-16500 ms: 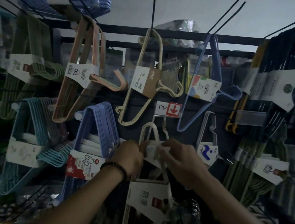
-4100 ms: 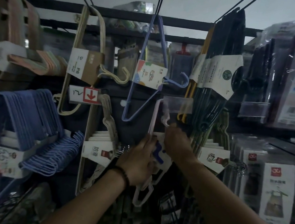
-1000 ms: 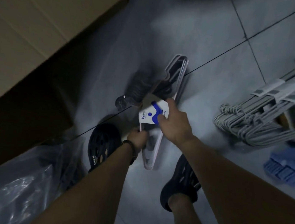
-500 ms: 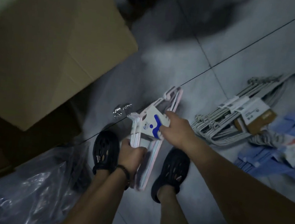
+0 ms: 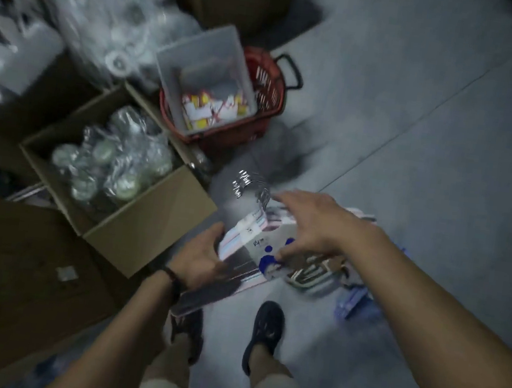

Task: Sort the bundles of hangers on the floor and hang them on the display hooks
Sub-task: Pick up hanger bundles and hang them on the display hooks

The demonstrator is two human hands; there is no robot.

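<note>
Now our left hand (image 5: 200, 256) grips the bundle of hangers (image 5: 251, 235) by its edge, above the floor (image 5: 415, 149), while our right hand (image 5: 310, 224) hovers spread over it, probably to steady it.

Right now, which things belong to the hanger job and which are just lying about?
Job: hanger bundle gripped by the left hand, right hand open over it; more hangers on the floor.
Lying about: cardboard box of wrapped goods, red basket, clear bin sitting in it.
</note>
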